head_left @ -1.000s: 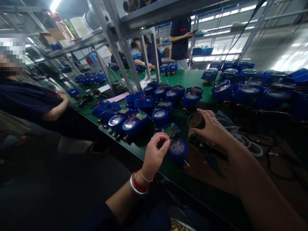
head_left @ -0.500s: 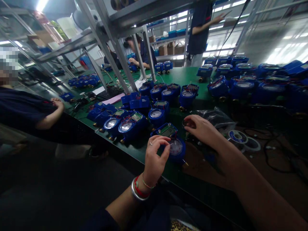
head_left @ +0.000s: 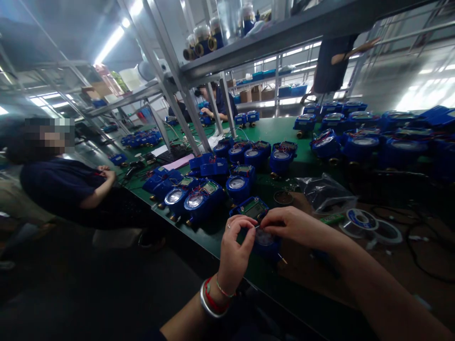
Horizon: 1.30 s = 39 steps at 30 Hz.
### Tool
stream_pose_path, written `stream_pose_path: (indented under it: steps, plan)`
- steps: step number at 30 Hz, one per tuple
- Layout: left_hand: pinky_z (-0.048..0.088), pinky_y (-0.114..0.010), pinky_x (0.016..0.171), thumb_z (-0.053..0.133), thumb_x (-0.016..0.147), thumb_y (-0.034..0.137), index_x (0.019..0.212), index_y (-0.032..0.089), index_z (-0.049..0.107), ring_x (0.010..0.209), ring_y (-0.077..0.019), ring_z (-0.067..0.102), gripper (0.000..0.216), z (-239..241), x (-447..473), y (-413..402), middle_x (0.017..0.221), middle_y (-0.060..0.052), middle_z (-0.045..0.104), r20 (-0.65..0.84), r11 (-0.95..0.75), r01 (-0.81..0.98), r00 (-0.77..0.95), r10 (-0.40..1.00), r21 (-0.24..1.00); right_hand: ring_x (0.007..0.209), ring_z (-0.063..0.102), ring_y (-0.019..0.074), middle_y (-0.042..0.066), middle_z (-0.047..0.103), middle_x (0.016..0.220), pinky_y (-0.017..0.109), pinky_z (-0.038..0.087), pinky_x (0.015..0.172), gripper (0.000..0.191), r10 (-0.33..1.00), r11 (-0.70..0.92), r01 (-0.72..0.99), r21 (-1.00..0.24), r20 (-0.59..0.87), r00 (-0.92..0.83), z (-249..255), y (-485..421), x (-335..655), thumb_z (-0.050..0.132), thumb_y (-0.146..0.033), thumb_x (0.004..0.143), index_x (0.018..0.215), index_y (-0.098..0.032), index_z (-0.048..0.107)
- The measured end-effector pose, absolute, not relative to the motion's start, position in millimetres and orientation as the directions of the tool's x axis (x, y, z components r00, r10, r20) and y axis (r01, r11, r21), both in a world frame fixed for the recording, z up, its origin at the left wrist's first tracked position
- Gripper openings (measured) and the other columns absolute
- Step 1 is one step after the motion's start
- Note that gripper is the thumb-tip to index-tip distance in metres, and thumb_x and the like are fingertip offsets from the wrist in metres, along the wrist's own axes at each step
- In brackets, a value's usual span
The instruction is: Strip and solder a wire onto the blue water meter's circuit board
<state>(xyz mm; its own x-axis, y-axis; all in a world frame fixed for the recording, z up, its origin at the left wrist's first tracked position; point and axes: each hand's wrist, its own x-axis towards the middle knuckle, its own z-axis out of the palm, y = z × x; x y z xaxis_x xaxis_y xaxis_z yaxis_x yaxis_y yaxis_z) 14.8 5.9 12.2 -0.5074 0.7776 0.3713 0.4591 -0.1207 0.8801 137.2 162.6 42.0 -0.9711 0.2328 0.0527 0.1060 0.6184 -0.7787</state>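
A blue water meter (head_left: pixel 253 207) with a small green display lies at the near edge of the green table (head_left: pixel 284 124). My left hand (head_left: pixel 235 248), with red and silver bracelets at the wrist, is pinched closed just over the meter's near side. My right hand (head_left: pixel 293 226) reaches in from the right, its fingertips pressed together on the meter's dial and meeting the left hand's fingers. What either pinch holds is too small to make out. A small round dark tin (head_left: pixel 283 198) stands on the table just behind the meter.
Several more blue meters (head_left: pixel 199 196) crowd the table to the left and behind. A crumpled plastic bag (head_left: pixel 322 192) and solder spools (head_left: pixel 360 220) lie to the right. A seated person (head_left: pixel 60 187) is at the left, with others at the far end. Metal shelf posts (head_left: pixel 185 113) rise mid-table.
My right hand has set the round tin down behind the meter and moved to the dial, meeting my left hand. The left hand stayed pinched at the meter.
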Motion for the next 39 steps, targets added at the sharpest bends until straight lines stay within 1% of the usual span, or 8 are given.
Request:
stream_pose_path:
  steps: [11, 15, 19, 22, 25, 29, 35, 39]
  plan:
    - [0.042, -0.034, 0.092, 0.054, 0.091, 0.024, 0.085, 0.018, 0.059, 0.101, -0.0204, 0.053, 0.010, 13, 16, 6, 0.099, -0.005, 0.060, 0.361, -0.120, 0.440, -0.518, 0.775, 0.890, 0.070, 0.057, 0.0149, 0.001, 0.063, 0.075, 0.026, 0.041, 0.063, 0.021, 0.286, 0.613, 0.159, -0.774, 0.029, -0.958, 36, 159, 134, 0.056, -0.032, 0.086, 0.074, -0.018, 0.064]
    - [0.042, -0.034, 0.092, 0.055, 0.090, 0.023, 0.083, 0.018, 0.059, 0.101, -0.0205, 0.053, 0.009, 12, 16, 6, 0.098, -0.005, 0.061, 0.383, -0.129, 0.461, -0.512, 0.769, 0.878, 0.069, 0.054, 0.0137, 0.000, 0.060, 0.074, 0.025, 0.038, 0.063, 0.020, 0.272, 0.666, 0.138, -0.733, 0.066, -0.960, 35, 159, 136, 0.055, -0.030, 0.086, 0.071, -0.018, 0.061]
    - [0.042, -0.034, 0.092, 0.054, 0.091, 0.024, 0.083, 0.019, 0.059, 0.101, -0.0202, 0.054, 0.010, 11, 14, 7, 0.098, -0.005, 0.061, 0.386, -0.130, 0.471, -0.502, 0.774, 0.872, 0.072, 0.055, 0.0138, 0.000, 0.060, 0.076, 0.026, 0.039, 0.066, 0.019, 0.251, 0.678, 0.126, -0.724, 0.067, -0.966, 36, 160, 136, 0.055, -0.028, 0.086, 0.072, -0.018, 0.063]
    - [0.041, -0.034, 0.093, 0.054, 0.091, 0.025, 0.084, 0.019, 0.058, 0.101, -0.0196, 0.054, 0.010, 13, 12, 8, 0.099, -0.004, 0.060, 0.382, -0.121, 0.483, -0.489, 0.784, 0.867, 0.076, 0.057, 0.0144, 0.001, 0.063, 0.083, 0.026, 0.041, 0.070, 0.011, 0.254, 0.684, 0.131, -0.717, 0.066, -0.965, 38, 160, 138, 0.057, -0.024, 0.083, 0.083, -0.019, 0.067]
    - [0.041, -0.034, 0.094, 0.054, 0.092, 0.026, 0.086, 0.019, 0.058, 0.101, -0.0188, 0.054, 0.009, 15, 11, 9, 0.099, -0.003, 0.060, 0.382, -0.113, 0.502, -0.474, 0.793, 0.858, 0.080, 0.058, 0.0148, 0.002, 0.065, 0.093, 0.025, 0.043, 0.072, 0.026, 0.241, 0.676, 0.132, -0.725, 0.049, -0.969, 42, 162, 143, 0.060, -0.022, 0.080, 0.105, -0.020, 0.067]
    - [0.041, -0.033, 0.094, 0.055, 0.091, 0.025, 0.085, 0.020, 0.058, 0.101, -0.0183, 0.054, 0.009, 19, 11, 9, 0.099, -0.002, 0.061, 0.374, -0.090, 0.529, -0.460, 0.805, 0.844, 0.081, 0.060, 0.0150, 0.000, 0.066, 0.093, 0.025, 0.044, 0.072, 0.037, 0.210, 0.644, 0.172, -0.745, -0.044, -0.977, 52, 166, 153, 0.059, -0.022, 0.081, 0.118, -0.022, 0.062]
    - [0.041, -0.033, 0.094, 0.054, 0.092, 0.025, 0.086, 0.020, 0.058, 0.101, -0.0181, 0.054, 0.009, 24, 10, 10, 0.100, -0.003, 0.061, 0.358, -0.056, 0.548, -0.462, 0.812, 0.835, 0.080, 0.060, 0.0146, -0.001, 0.067, 0.091, 0.024, 0.043, 0.068, 0.035, 0.267, 0.686, 0.211, -0.697, -0.028, -0.963, 61, 169, 161, 0.057, -0.024, 0.084, 0.118, -0.024, 0.062]
    - [0.041, -0.033, 0.095, 0.054, 0.091, 0.023, 0.085, 0.020, 0.058, 0.102, -0.0180, 0.054, 0.008, 27, 7, 15, 0.100, -0.002, 0.062, 0.406, -0.051, 0.635, -0.428, 0.808, 0.771, 0.081, 0.061, 0.0157, 0.000, 0.068, 0.092, 0.025, 0.043, 0.070, 0.031, 0.295, 0.721, 0.212, -0.660, 0.016, -0.955, 60, 171, 160, 0.055, -0.026, 0.087, 0.116, -0.023, 0.063]
